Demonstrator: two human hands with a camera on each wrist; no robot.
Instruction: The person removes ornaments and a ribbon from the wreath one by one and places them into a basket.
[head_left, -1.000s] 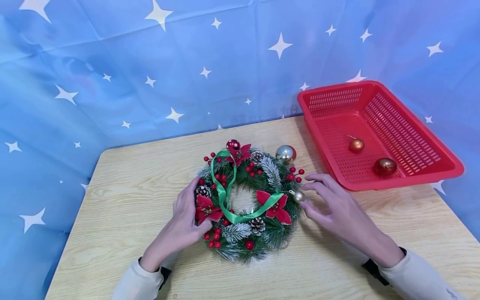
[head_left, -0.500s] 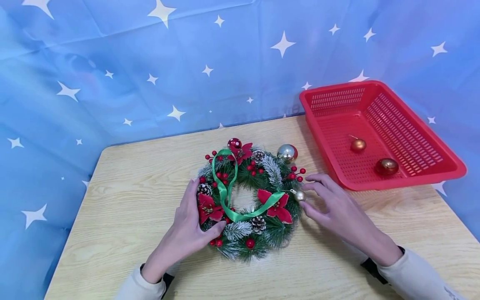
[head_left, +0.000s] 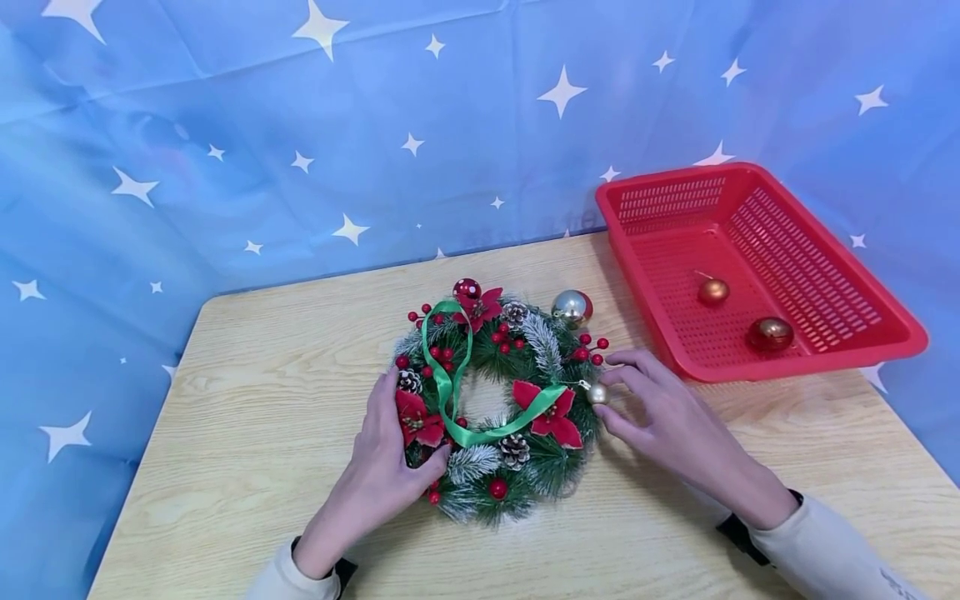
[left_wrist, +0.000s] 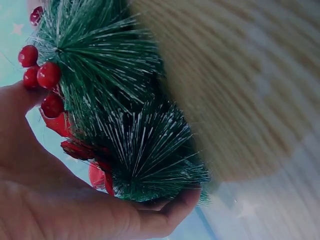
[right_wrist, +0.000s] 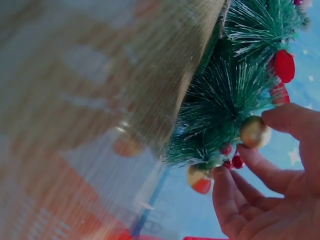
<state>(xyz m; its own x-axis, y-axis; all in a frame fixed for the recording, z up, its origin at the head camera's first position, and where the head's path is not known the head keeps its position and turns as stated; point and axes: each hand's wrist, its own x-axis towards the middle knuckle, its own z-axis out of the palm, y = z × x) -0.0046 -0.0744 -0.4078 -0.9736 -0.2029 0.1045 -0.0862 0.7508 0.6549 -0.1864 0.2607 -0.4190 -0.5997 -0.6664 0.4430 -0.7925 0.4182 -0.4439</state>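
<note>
A green Christmas wreath (head_left: pixel 555 467) lies on the table, decked with red poinsettias, berries and pinecones. My left hand (head_left: pixel 382 467) grips its left side, thumb on top over the berries and fingers around the outer edge. Between thumb and forefinger my right hand (head_left: pixel 671 425) pinches a small gold bauble (head_left: pixel 597 394) at the wreath's right side. In the right wrist view this bauble (right_wrist: pixel 255 132) sits right at the fingertips, beside the pine needles. A green ribbon (head_left: pixel 487 436) loops across the wreath. At its upper edge are a dotted red bauble (head_left: pixel 467 288) and a silver-and-red bauble (head_left: pixel 572 307).
A red plastic basket (head_left: pixel 817 364) stands at the back right of the wooden table (head_left: pixel 262 400). Inside it lie a copper bauble (head_left: pixel 713 291) and a larger brown-red bauble (head_left: pixel 770 334). A blue star-patterned cloth (head_left: pixel 262 125) hangs behind.
My left thumb has moved inward over the wreath and now covers most of the lower-left berries. My right hand stays nearly still with the gold bauble.
</note>
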